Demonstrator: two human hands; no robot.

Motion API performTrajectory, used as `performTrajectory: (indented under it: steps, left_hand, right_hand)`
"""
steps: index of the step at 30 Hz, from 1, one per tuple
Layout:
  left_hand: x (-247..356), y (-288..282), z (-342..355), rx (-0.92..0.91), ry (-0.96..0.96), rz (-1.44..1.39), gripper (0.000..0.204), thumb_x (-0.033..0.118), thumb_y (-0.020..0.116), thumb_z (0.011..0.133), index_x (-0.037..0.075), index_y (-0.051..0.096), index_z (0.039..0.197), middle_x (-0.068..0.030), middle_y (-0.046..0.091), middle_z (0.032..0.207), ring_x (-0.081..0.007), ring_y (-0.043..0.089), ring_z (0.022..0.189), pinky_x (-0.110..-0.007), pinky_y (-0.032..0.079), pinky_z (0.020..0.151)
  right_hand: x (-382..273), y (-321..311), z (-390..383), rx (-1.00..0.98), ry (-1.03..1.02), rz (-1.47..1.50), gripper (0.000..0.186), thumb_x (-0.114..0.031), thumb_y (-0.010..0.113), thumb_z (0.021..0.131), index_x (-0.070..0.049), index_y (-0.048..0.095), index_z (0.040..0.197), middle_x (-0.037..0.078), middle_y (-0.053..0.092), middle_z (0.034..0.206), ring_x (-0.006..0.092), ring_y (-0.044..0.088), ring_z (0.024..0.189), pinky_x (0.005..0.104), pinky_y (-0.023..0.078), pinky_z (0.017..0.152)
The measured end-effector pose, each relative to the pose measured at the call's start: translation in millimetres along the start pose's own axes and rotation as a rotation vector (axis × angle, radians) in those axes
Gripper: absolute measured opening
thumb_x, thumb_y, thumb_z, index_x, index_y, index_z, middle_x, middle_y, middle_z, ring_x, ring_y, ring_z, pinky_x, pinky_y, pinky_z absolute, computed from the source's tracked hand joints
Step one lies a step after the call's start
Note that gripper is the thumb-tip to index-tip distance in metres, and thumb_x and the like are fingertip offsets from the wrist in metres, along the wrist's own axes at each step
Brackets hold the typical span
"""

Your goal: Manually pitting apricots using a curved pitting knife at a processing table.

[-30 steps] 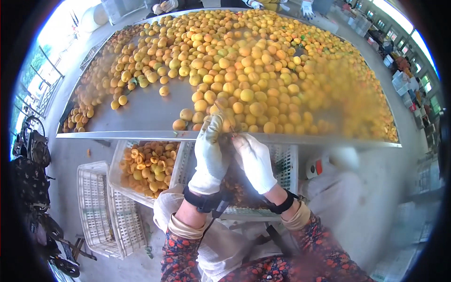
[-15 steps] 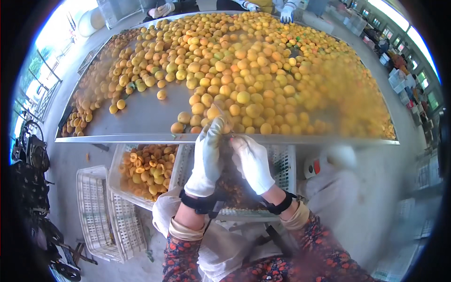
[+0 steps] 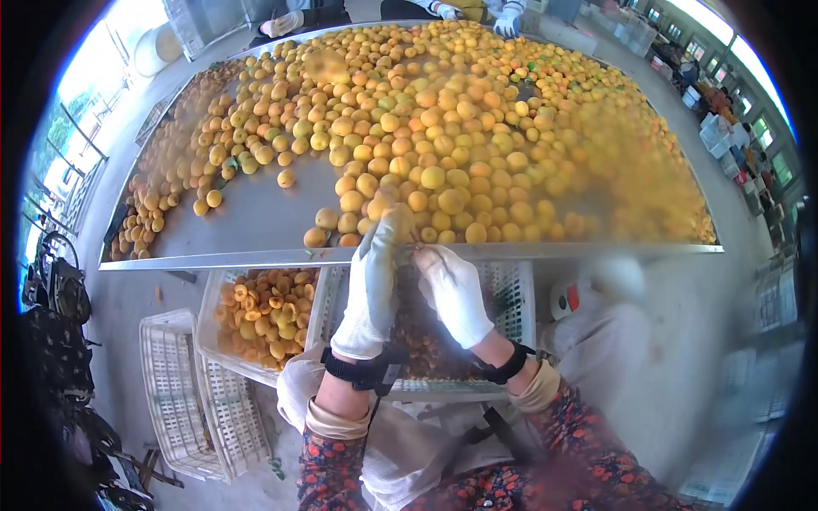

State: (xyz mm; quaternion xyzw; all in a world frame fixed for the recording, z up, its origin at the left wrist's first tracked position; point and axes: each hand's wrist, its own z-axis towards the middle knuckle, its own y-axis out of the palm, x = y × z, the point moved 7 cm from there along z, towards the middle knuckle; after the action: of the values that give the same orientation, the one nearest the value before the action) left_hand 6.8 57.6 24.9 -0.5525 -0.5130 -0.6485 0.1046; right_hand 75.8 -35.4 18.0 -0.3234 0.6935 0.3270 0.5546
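Both my hands wear white gloves and meet at the near edge of a metal table [image 3: 256, 213] heaped with orange-yellow apricots [image 3: 477, 153]. My left hand [image 3: 375, 285] is closed, its fingertips blurred around what looks like an apricot. Close beside it, my right hand [image 3: 456, 294] has thumb and fingers pinched together; a thin dark thing shows at the fingertips, too small to name. Beneath my hands stands a white crate [image 3: 511, 298] with dark brownish pieces in it. Left of that, a white tub [image 3: 209, 328] holds halved apricots [image 3: 271, 311].
Empty-looking white perforated crates [image 3: 183, 387] stand on the floor at the left, near a dark bicycle-like vehicle [image 3: 64, 289]. Across the table, other people's gloved hands [image 3: 509, 20] rest near the far edge. A pale, blurred round object [image 3: 618, 277] is at the right.
The view has shifted slightly. My hands stay together at the table edge, right fingertips still close to the left; the left fingers have turned a little.
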Motion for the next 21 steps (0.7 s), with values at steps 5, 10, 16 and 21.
performTrajectory:
  steps: [5, 10, 16, 21]
  left_hand:
    - [-4, -12, 9, 0.036, 0.130, 0.036, 0.040, 0.037, 0.048, 0.098, 0.004, 0.057, 0.118, -0.0035, 0.059, 0.105, -0.0078, 0.049, 0.082, -0.023, 0.041, 0.072]
    - [-13, -18, 15, 0.093, 0.061, -0.121, 0.048, 0.044, 0.045, 0.098, 0.001, 0.056, 0.115, -0.0077, 0.060, 0.107, -0.0146, 0.057, 0.089, -0.028, 0.047, 0.079]
    - [33, -22, 21, 0.110, 0.260, -0.198, 0.050, 0.047, 0.037, 0.100, 0.001, 0.052, 0.113, -0.0129, 0.062, 0.106, -0.0247, 0.061, 0.099, -0.040, 0.046, 0.093]
    - [-7, -13, -7, 0.068, 0.430, 0.629, 0.031, 0.027, 0.051, 0.095, 0.003, 0.057, 0.114, -0.0117, 0.060, 0.102, -0.0251, 0.057, 0.096, -0.035, 0.046, 0.085]
  right_hand:
    - [-3, 4, 7, 0.104, -0.369, -0.199, 0.023, -0.021, 0.053, 0.096, 0.001, 0.058, 0.102, 0.009, 0.061, 0.074, 0.0190, 0.058, 0.065, 0.0316, 0.046, 0.063]
    - [-8, 5, 0, 0.141, -0.533, -0.415, 0.020, -0.019, 0.054, 0.095, -0.001, 0.057, 0.103, 0.016, 0.060, 0.076, 0.0295, 0.061, 0.067, 0.0355, 0.047, 0.062]
    - [28, -31, -35, 0.140, -0.388, -0.052, 0.015, -0.008, 0.050, 0.095, 0.000, 0.058, 0.105, -0.003, 0.056, 0.078, 0.0020, 0.049, 0.065, 0.0189, 0.043, 0.057]
    - [-16, -21, 2, 0.121, -0.209, 0.353, 0.021, -0.023, 0.057, 0.094, -0.002, 0.058, 0.093, -0.002, 0.055, 0.077, 0.0041, 0.045, 0.060, 0.0188, 0.036, 0.052]
